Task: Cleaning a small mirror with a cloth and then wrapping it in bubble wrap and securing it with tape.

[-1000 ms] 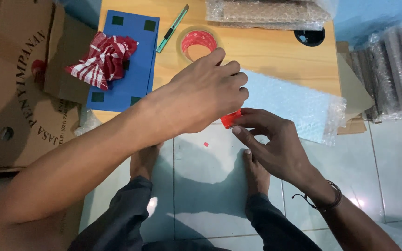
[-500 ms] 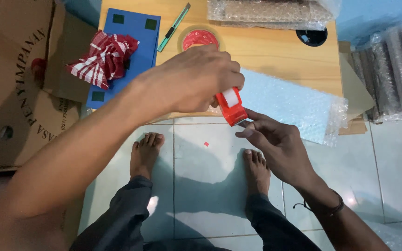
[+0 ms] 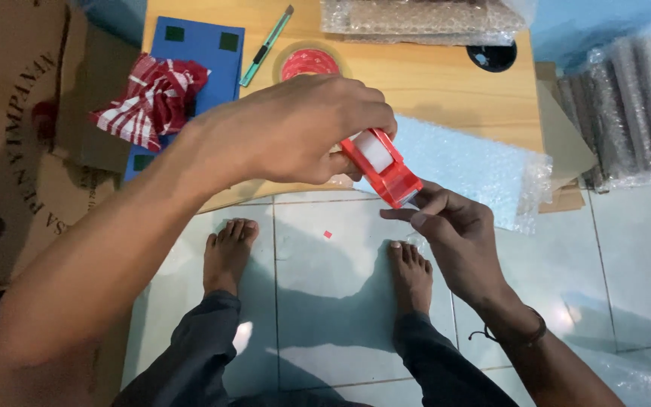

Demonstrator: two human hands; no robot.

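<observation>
left hand point(image 3: 295, 128): curling around the back end of a red tape dispenser point(image 3: 383, 166), fingers wrapping over the top, holding it up in the air just off the front edge of the counter point(image 3: 431, 75)

right hand point(image 3: 457, 234): sitting right under the dispenser's nose, thumb and forefinger pinching together at the front tip; looks like it's pinching the tape end, but the tape itself is too thin to make out

tape dispenser: tilting down to the right, white roll showing in the middle, hanging over the tiled floor point(image 3: 627, 264) between the two hands

bubble wrap sheet point(image 3: 476, 162): lying flat on the counter just behind the dispenser, drooping over the edge on the right

tape roll point(image 3: 307, 64): red one, sitting further back on the counter, well apart from the hands

cutter point(image 3: 267, 45): green, lying diagonally next to that roll

blue board point(image 3: 190, 64): lying at the counter's left side with a red-and-white cloth point(image 3: 148, 102) bunching up on top

cardboard box point(image 3: 16, 151): leaning on the far left

feet point(image 3: 227, 252): bare, standing on the tiles below the hands
</observation>
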